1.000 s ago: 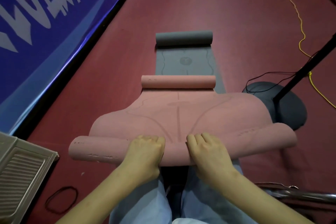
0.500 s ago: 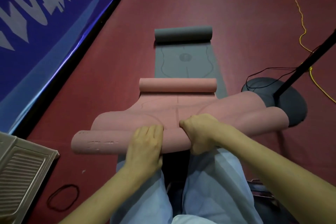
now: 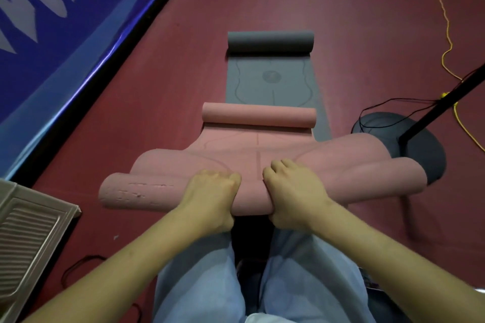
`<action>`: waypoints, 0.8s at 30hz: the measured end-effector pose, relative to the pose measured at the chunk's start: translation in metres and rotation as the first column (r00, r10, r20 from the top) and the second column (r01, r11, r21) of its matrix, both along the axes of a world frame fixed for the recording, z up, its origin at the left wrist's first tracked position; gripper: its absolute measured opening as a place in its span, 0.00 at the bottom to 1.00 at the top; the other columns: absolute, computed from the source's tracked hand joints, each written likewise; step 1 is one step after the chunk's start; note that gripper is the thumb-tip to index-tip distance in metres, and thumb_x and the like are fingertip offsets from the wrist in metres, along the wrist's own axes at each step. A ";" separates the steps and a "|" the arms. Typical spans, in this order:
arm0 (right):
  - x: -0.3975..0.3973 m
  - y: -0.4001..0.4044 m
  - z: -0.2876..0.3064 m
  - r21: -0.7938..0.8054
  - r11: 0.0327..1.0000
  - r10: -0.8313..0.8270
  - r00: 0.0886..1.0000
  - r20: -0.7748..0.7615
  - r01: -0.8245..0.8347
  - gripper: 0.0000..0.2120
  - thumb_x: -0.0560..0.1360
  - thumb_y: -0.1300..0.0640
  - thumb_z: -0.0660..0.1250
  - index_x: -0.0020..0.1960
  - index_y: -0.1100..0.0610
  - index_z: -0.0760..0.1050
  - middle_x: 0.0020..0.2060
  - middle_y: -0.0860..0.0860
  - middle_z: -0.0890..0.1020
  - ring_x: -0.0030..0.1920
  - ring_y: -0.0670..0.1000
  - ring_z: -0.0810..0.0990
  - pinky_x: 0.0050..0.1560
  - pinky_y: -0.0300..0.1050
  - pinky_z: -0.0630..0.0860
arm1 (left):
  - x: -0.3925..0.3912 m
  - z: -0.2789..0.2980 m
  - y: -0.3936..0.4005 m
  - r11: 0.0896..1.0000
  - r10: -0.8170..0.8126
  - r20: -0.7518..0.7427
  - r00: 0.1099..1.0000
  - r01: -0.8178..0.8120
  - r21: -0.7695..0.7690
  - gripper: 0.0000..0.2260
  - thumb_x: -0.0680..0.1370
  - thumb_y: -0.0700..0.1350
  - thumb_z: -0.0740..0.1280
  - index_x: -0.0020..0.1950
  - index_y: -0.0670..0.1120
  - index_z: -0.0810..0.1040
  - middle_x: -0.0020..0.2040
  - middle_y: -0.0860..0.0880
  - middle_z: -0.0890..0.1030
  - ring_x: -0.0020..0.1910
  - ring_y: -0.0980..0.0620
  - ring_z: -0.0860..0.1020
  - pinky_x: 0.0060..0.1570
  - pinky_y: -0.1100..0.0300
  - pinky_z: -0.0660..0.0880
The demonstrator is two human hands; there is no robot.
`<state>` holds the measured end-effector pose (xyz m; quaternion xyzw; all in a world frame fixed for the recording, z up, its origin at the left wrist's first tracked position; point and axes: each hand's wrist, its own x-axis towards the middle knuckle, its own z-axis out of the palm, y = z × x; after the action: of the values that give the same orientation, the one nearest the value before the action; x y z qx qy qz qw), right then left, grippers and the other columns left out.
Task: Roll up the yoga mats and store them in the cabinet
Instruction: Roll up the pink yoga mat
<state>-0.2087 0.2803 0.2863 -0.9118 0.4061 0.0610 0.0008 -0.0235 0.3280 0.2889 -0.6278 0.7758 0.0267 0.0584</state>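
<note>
A pink yoga mat (image 3: 341,165) lies on the red floor in front of me, its near end rolled into a thick roll across my knees and its far end curled into a small roll. My left hand (image 3: 210,196) and my right hand (image 3: 294,191) both grip the near roll at its middle, fingers curled over the top. Beyond it lies a grey yoga mat (image 3: 273,81), flat with its far end rolled up. The cabinet is out of sight.
A dark round stand base (image 3: 425,149) with a black pole sits at the right, touching the pink roll's right end. Black and yellow cables (image 3: 446,42) trail at the right. A blue banner (image 3: 52,34) runs along the left. A beige ribbed panel (image 3: 29,244) lies near left.
Both hands have rolled the pink mat's near end farther forward, so the roll is thicker and the flat part shorter. The left hand's fingers went from flat to curled.
</note>
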 end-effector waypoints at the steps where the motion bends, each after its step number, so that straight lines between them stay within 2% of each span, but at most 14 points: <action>1: 0.003 -0.008 0.009 0.074 0.997 0.026 0.999 -0.035 -0.024 0.23 0.58 0.49 0.75 0.51 0.55 0.77 0.48 0.53 0.79 0.48 0.58 0.80 0.43 0.47 0.75 | 0.000 -0.005 0.003 0.999 0.001 0.004 1.000 -0.001 -0.046 0.21 0.60 0.48 0.74 0.51 0.49 0.75 0.48 0.49 0.77 0.48 0.43 0.76 0.42 0.53 0.68; 4: 0.012 -0.032 0.031 0.322 0.947 0.035 0.997 -0.071 -0.010 0.24 0.60 0.45 0.77 0.53 0.53 0.79 0.48 0.52 0.81 0.44 0.56 0.80 0.41 0.45 0.76 | -0.003 -0.018 0.007 0.987 -0.003 0.009 1.000 0.004 -0.162 0.30 0.49 0.47 0.80 0.49 0.46 0.79 0.41 0.46 0.75 0.40 0.43 0.74 0.36 0.52 0.70; 6: 0.015 -0.041 0.036 0.390 0.921 0.029 0.995 -0.096 0.010 0.25 0.59 0.45 0.78 0.54 0.53 0.80 0.47 0.51 0.82 0.42 0.55 0.78 0.43 0.47 0.79 | -0.004 -0.021 0.006 0.980 0.006 0.027 1.000 -0.001 -0.199 0.31 0.46 0.44 0.81 0.48 0.44 0.80 0.38 0.46 0.76 0.36 0.42 0.74 0.33 0.52 0.71; 7: 0.016 -0.041 0.034 0.374 0.927 0.022 0.995 -0.093 0.015 0.26 0.59 0.45 0.78 0.54 0.53 0.79 0.47 0.50 0.82 0.43 0.55 0.78 0.45 0.47 0.79 | -0.003 -0.021 0.003 0.979 0.011 0.033 0.999 -0.005 -0.205 0.29 0.44 0.42 0.79 0.45 0.44 0.79 0.35 0.46 0.76 0.33 0.42 0.74 0.32 0.53 0.70; 9: 0.012 -0.032 0.019 0.221 0.975 0.001 1.000 -0.005 0.000 0.27 0.60 0.46 0.77 0.56 0.54 0.76 0.49 0.51 0.80 0.48 0.57 0.81 0.45 0.47 0.76 | -0.001 -0.018 -0.005 0.986 0.025 0.034 0.999 -0.019 -0.166 0.25 0.45 0.40 0.76 0.40 0.46 0.75 0.33 0.47 0.76 0.32 0.41 0.76 0.30 0.55 0.70; 10: 0.008 -0.024 0.010 0.105 0.994 0.012 0.998 0.055 -0.017 0.27 0.59 0.47 0.77 0.55 0.54 0.74 0.49 0.52 0.79 0.48 0.58 0.81 0.44 0.48 0.76 | -0.001 -0.012 -0.009 0.994 0.038 0.037 0.999 -0.034 -0.108 0.23 0.48 0.42 0.76 0.41 0.47 0.75 0.35 0.47 0.78 0.34 0.41 0.78 0.31 0.55 0.71; 12: 0.001 -0.011 -0.009 -0.084 0.995 0.058 0.989 0.134 -0.047 0.28 0.54 0.50 0.77 0.51 0.54 0.73 0.43 0.52 0.78 0.43 0.59 0.80 0.40 0.51 0.75 | 0.000 -0.004 -0.015 0.998 0.042 0.071 0.997 -0.038 -0.057 0.19 0.61 0.45 0.74 0.49 0.49 0.74 0.45 0.48 0.81 0.45 0.41 0.82 0.37 0.56 0.70; 14: -0.001 -0.006 -0.015 -0.141 0.989 0.065 0.985 0.160 -0.042 0.26 0.52 0.52 0.77 0.46 0.54 0.72 0.39 0.52 0.78 0.39 0.59 0.80 0.36 0.50 0.73 | -0.002 -0.003 -0.018 1.000 -0.002 0.071 0.997 0.004 -0.029 0.17 0.67 0.47 0.70 0.54 0.50 0.73 0.52 0.49 0.82 0.51 0.42 0.81 0.40 0.56 0.68; 17: 0.007 -0.022 0.004 0.057 0.998 0.034 0.998 0.049 -0.037 0.23 0.58 0.49 0.74 0.49 0.51 0.71 0.45 0.50 0.82 0.44 0.60 0.83 0.37 0.48 0.72 | -0.007 -0.001 -0.015 0.996 0.077 0.045 0.996 -0.075 -0.047 0.17 0.69 0.47 0.71 0.56 0.50 0.73 0.55 0.49 0.81 0.55 0.44 0.80 0.42 0.55 0.66; 19: 0.011 -0.042 0.022 0.234 0.972 0.033 0.999 -0.021 -0.027 0.25 0.59 0.45 0.75 0.53 0.50 0.73 0.48 0.50 0.83 0.48 0.58 0.82 0.40 0.47 0.74 | -0.012 -0.003 -0.009 0.981 0.164 -0.009 0.986 -0.164 -0.107 0.21 0.67 0.47 0.74 0.58 0.49 0.74 0.54 0.49 0.80 0.54 0.44 0.79 0.44 0.55 0.69; 22: 0.016 -0.060 0.033 0.420 0.907 0.010 0.996 -0.093 0.030 0.30 0.55 0.45 0.79 0.55 0.49 0.76 0.48 0.51 0.83 0.48 0.57 0.81 0.44 0.47 0.78 | -0.012 -0.015 -0.001 0.979 0.096 -0.019 0.995 -0.098 -0.181 0.32 0.53 0.46 0.84 0.54 0.42 0.79 0.43 0.44 0.80 0.42 0.41 0.79 0.41 0.52 0.76; 24: 0.019 -0.057 0.031 0.415 0.909 0.005 0.993 -0.114 0.043 0.30 0.57 0.46 0.79 0.56 0.49 0.76 0.50 0.52 0.82 0.50 0.57 0.81 0.43 0.46 0.75 | -0.007 -0.023 -0.003 0.965 0.036 0.027 0.999 -0.028 -0.261 0.32 0.47 0.43 0.84 0.49 0.40 0.80 0.37 0.44 0.79 0.34 0.40 0.78 0.34 0.52 0.75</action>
<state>-0.1901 0.2235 0.3168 -0.8817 0.3920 0.1974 0.1731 -0.0301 0.3251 0.2657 -0.6428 0.7613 -0.0843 -0.0127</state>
